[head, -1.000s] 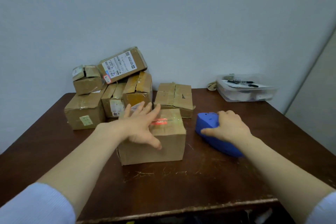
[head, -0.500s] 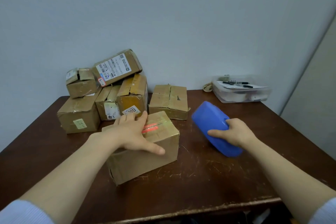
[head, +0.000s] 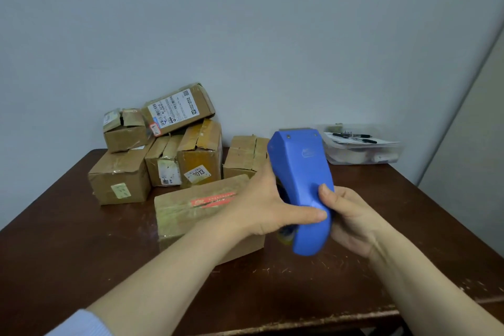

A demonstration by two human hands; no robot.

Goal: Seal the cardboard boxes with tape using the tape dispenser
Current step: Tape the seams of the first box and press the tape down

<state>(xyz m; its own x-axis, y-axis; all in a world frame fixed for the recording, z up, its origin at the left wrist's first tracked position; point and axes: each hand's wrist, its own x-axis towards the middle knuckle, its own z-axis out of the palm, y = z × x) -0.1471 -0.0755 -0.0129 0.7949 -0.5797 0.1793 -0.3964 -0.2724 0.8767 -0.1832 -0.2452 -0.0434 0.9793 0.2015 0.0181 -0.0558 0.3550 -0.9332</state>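
I hold the blue tape dispenser [head: 301,188] upright in the air above the table, its metal edge pointing up. My right hand [head: 351,219] grips its lower part from the right, thumb on its back. My left hand [head: 268,209] grips it from the left, thumb across the blue shell. Just left of it, under my left forearm, a cardboard box [head: 196,213] with a red label lies on the table. Several more cardboard boxes [head: 163,150] are piled behind it against the wall.
The dark brown wooden table [head: 300,286] has its front edge near me. A clear plastic tray [head: 362,148] with pens and papers stands at the back right by the wall. A small box [head: 246,157] sits behind the dispenser.
My right hand lifted the dispenser off the table and turned it upright. My left hand left the red-label box and came over to grip the dispenser.
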